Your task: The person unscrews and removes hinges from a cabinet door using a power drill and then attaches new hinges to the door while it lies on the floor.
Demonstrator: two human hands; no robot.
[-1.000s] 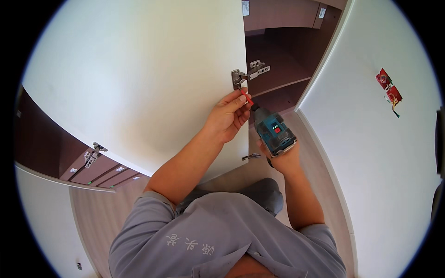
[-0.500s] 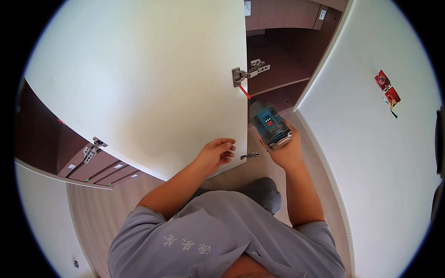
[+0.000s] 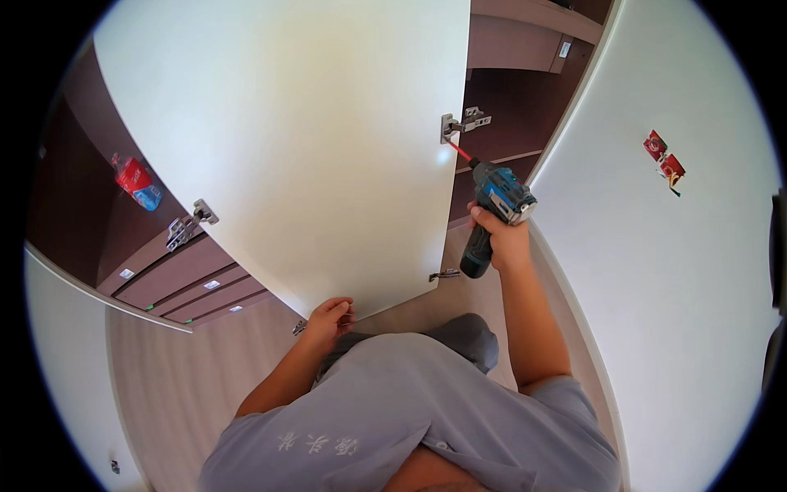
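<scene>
A large white cabinet door [image 3: 287,156] stands tilted in front of me. My right hand [image 3: 502,234] is wrapped round the handle of a teal-and-black cordless screwdriver [image 3: 504,193]. Its red bit [image 3: 461,152] reaches to the lower end of a metal hinge [image 3: 448,129] on the door's right edge, and a spot of light falls beside it. Down at the door's bottom edge is my left hand [image 3: 330,318], fingers curled together against that edge; anything small inside them is hidden.
More hinges [image 3: 445,275] sit along the door's edges. Brown cabinet drawers [image 3: 205,287] and a red-and-blue bottle [image 3: 138,182] are at the left. Brown shelving [image 3: 512,45] shows behind the door. Wires hang from a red wall box [image 3: 664,157] on the right wall.
My left hand has moved down and left to the door's bottom edge. The screwdriver has swung round, its bit still at the hinge. The view has shifted, bringing the bottle into sight.
</scene>
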